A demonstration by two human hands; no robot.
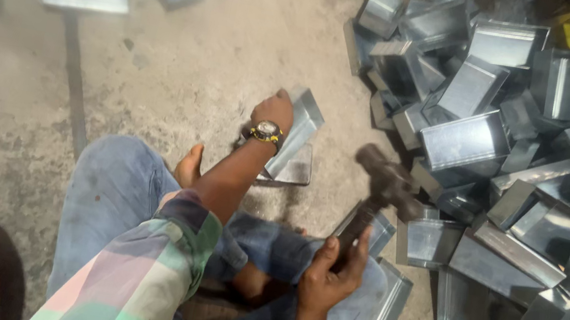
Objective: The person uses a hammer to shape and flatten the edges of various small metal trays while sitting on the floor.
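Left hand (274,110) pinching one bent metal piece (298,129), right hand (330,269) fisted around one hammer (381,189) (blurred), heap of metal channels (520,155) beyond it

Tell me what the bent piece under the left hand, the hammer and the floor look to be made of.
Bent piece under the left hand: thin sheet metal, likely galvanised, with a dull silver-grey sheen and crisp folds.
Hammer in the right hand: dark metal head; handle material unclear through blur.
Floor: rough, stained grey concrete.
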